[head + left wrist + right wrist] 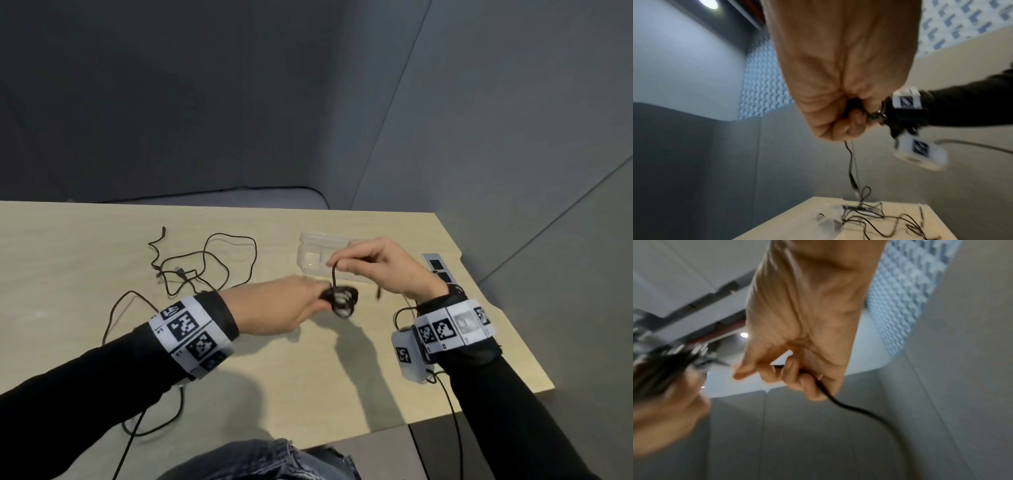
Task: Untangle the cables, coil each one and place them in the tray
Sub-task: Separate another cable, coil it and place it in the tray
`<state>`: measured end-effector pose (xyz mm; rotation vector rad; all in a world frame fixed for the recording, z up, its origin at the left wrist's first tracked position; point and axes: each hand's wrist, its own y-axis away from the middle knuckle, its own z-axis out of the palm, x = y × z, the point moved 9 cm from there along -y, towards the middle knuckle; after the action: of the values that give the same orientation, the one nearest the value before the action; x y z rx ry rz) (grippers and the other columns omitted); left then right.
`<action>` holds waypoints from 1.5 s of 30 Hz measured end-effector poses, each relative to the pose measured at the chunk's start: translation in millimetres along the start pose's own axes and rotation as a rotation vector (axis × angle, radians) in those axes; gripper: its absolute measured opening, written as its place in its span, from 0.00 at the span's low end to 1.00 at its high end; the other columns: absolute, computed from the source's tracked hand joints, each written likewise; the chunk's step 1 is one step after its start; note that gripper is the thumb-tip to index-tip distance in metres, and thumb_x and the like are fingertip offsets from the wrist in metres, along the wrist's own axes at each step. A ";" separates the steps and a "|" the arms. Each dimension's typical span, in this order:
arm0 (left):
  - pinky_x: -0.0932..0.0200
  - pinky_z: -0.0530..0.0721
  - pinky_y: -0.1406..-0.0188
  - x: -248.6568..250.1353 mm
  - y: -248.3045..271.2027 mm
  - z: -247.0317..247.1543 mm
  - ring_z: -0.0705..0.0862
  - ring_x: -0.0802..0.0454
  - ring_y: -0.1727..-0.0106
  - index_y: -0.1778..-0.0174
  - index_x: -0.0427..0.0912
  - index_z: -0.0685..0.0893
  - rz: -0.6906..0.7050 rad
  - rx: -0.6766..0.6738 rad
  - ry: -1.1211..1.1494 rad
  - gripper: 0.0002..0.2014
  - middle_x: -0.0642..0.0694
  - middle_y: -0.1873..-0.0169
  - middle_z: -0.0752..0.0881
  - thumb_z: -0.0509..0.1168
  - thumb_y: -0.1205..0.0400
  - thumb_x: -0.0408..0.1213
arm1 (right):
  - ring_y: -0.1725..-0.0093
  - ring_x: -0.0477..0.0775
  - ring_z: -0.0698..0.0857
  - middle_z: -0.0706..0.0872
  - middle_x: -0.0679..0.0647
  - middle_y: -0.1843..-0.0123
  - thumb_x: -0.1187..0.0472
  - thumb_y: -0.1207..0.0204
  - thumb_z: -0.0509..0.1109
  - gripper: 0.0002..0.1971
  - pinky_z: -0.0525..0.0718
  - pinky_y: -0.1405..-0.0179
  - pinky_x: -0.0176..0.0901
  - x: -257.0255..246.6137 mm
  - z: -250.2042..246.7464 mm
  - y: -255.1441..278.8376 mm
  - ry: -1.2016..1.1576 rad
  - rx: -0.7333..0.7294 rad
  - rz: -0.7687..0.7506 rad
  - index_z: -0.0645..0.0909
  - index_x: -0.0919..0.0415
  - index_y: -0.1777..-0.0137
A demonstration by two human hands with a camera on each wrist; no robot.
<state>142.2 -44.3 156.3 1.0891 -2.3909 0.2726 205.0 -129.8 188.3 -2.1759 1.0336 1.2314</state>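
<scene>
Above the wooden table (274,370) my left hand (322,296) grips a small coil of black cable (344,298). One strand (334,278) rises from the coil to my right hand (337,263), which pinches it just above. The right wrist view shows those fingers (795,374) curled round the black cable (849,407). In the left wrist view my fist (838,123) closes on the cable, blurred. A clear plastic tray (317,255) lies just behind the hands. More black cables (205,263) sprawl loose and crossed on the table to the left.
A small black-and-white card (440,269) lies near the table's right edge. Thin leads (144,404) from my wrist bands trail over the front edge. Grey partition walls (479,137) stand behind and to the right of the table.
</scene>
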 end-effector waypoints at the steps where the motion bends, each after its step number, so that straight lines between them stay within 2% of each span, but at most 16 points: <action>1: 0.57 0.72 0.55 -2.7 0.1 -15.3 0.78 0.48 0.56 0.43 0.38 0.75 -0.011 0.110 0.009 0.12 0.46 0.55 0.81 0.53 0.13 0.43 | 0.66 0.32 0.80 0.88 0.37 0.63 0.68 0.21 0.67 0.10 0.74 0.64 0.24 9.4 0.2 1.3 -0.113 0.084 0.033 0.86 0.64 0.42; 4: 0.62 0.62 0.63 -16.4 3.3 -36.2 0.71 0.51 0.62 0.49 0.45 0.72 -0.073 0.310 0.019 0.05 0.53 0.64 0.75 0.54 0.13 0.41 | 0.74 0.35 0.70 0.80 0.42 0.71 0.64 0.16 0.60 0.14 0.66 0.73 0.29 33.6 31.6 6.0 -0.187 0.156 0.098 0.86 0.54 0.56; 6: 0.61 0.63 0.63 -31.1 4.7 -30.6 0.72 0.50 0.62 0.53 0.47 0.70 -0.144 0.345 0.039 0.05 0.52 0.64 0.77 0.53 0.13 0.42 | 0.73 0.40 0.70 0.75 0.45 0.72 0.62 0.14 0.56 0.18 0.68 0.70 0.34 42.0 59.0 7.2 -0.064 0.125 0.112 0.77 0.50 0.65; 9: 0.53 0.72 0.59 -48.8 3.5 -16.1 0.79 0.44 0.57 0.54 0.45 0.70 -0.237 0.309 -0.019 0.07 0.44 0.58 0.81 0.52 0.13 0.43 | 0.65 0.51 0.78 0.80 0.47 0.68 0.58 0.13 0.53 0.14 0.74 0.60 0.43 38.5 81.1 13.5 0.278 0.072 0.150 0.81 0.55 0.53; 11: 0.48 0.76 0.57 -56.1 3.0 -7.9 0.81 0.39 0.54 0.51 0.41 0.72 -0.284 0.257 -0.104 0.10 0.41 0.55 0.82 0.51 0.13 0.44 | 0.58 0.60 0.82 0.86 0.53 0.58 0.57 0.14 0.53 0.14 0.73 0.62 0.45 30.6 82.0 19.3 0.618 0.046 0.148 0.80 0.59 0.47; 15: 0.52 0.70 0.62 -53.1 -0.8 11.9 0.82 0.37 0.54 0.45 0.38 0.72 -0.270 0.165 -0.361 0.11 0.40 0.52 0.79 0.50 0.12 0.42 | 0.54 0.65 0.82 0.85 0.58 0.53 0.62 0.18 0.56 0.09 0.70 0.65 0.49 -4.3 76.9 22.7 0.953 -0.008 -0.052 0.78 0.62 0.51; 18: 0.53 0.69 0.59 -35.3 -5.8 25.7 0.82 0.38 0.52 0.42 0.38 0.74 -0.152 0.107 -0.421 0.09 0.40 0.51 0.79 0.52 0.12 0.36 | 0.58 0.59 0.82 0.85 0.57 0.60 0.63 0.21 0.64 0.07 0.75 0.61 0.48 -21.5 68.4 18.2 0.864 -0.091 -0.171 0.83 0.62 0.56; 22: 0.49 0.78 0.50 -22.5 -1.2 41.8 0.81 0.41 0.49 0.41 0.38 0.74 -0.024 0.024 -0.231 0.14 0.41 0.47 0.81 0.52 0.12 0.45 | 0.71 0.44 0.79 0.88 0.55 0.69 0.58 0.40 0.84 0.10 0.75 0.69 0.33 -9.8 19.0 10.6 0.294 0.080 -0.051 0.88 0.63 0.66; 24: 0.47 0.78 0.49 -27.1 2.8 40.1 0.81 0.42 0.49 0.42 0.39 0.73 -0.048 0.061 -0.108 0.14 0.42 0.49 0.81 0.52 0.13 0.46 | 0.72 0.45 0.77 0.87 0.56 0.70 0.61 0.39 0.84 0.09 0.74 0.71 0.35 9.3 15.2 8.7 0.074 0.119 0.012 0.88 0.65 0.67; 26: 0.50 0.77 0.51 -31.2 6.5 33.1 0.80 0.44 0.52 0.42 0.38 0.73 -0.051 0.144 0.005 0.17 0.45 0.51 0.81 0.52 0.14 0.49 | 0.69 0.40 0.81 0.88 0.45 0.70 0.67 0.31 0.77 0.01 0.77 0.66 0.30 28.1 24.8 6.8 -0.056 0.130 0.045 0.89 0.65 0.60; 30: 0.60 0.69 0.60 -44.5 15.3 15.4 0.75 0.54 0.62 0.45 0.39 0.75 -0.096 0.373 0.160 0.10 0.50 0.59 0.81 0.54 0.13 0.41 | 0.61 0.28 0.82 0.88 0.32 0.64 0.66 0.18 0.63 0.09 0.76 0.56 0.25 53.5 52.4 11.6 -0.084 0.104 0.132 0.86 0.61 0.48; 32: 0.59 0.69 0.61 -57.3 16.7 14.1 0.78 0.51 0.62 0.48 0.40 0.76 -0.198 0.417 0.173 0.09 0.49 0.61 0.82 0.54 0.13 0.41 | 0.50 0.36 0.84 0.89 0.41 0.49 0.64 0.16 0.60 0.12 0.77 0.49 0.29 55.6 69.3 16.0 0.074 0.053 0.147 0.84 0.62 0.41; 34: 0.57 0.66 0.64 -68.5 14.8 18.6 0.75 0.48 0.64 0.51 0.40 0.74 -0.293 0.384 0.151 0.09 0.49 0.65 0.79 0.54 0.13 0.41 | 0.41 0.53 0.83 0.85 0.57 0.39 0.66 0.16 0.55 0.14 0.76 0.43 0.38 53.7 89.1 19.6 0.363 -0.029 0.137 0.79 0.65 0.36; 39: 0.48 0.78 0.56 -73.9 8.6 40.1 0.82 0.40 0.54 0.51 0.41 0.70 -0.375 0.184 -0.086 0.09 0.41 0.55 0.81 0.51 0.12 0.42 | 0.54 0.70 0.82 0.78 0.62 0.47 0.67 0.18 0.54 0.09 0.75 0.62 0.53 29.4 106.2 28.0 0.792 -0.071 0.052 0.75 0.65 0.45; 42: 0.52 0.75 0.56 -61.9 2.8 48.4 0.83 0.40 0.50 0.45 0.40 0.72 -0.336 0.111 -0.293 0.07 0.41 0.50 0.80 0.51 0.13 0.35 | 0.57 0.67 0.82 0.80 0.59 0.53 0.60 0.18 0.61 0.10 0.65 0.70 0.49 3.3 92.2 23.6 0.983 -0.069 -0.052 0.82 0.64 0.51; 45: 0.54 0.75 0.54 -42.8 -2.3 53.8 0.83 0.42 0.50 0.43 0.41 0.74 -0.204 0.036 -0.319 0.10 0.42 0.49 0.80 0.52 0.16 0.29 | 0.60 0.57 0.84 0.84 0.50 0.63 0.55 0.28 0.73 0.05 0.62 0.73 0.40 -19.7 78.9 19.9 1.008 -0.087 -0.184 0.88 0.54 0.59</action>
<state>148.7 -38.0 88.1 1.4756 -2.5263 0.0750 140.7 -81.5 164.7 -2.9241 1.0629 0.0151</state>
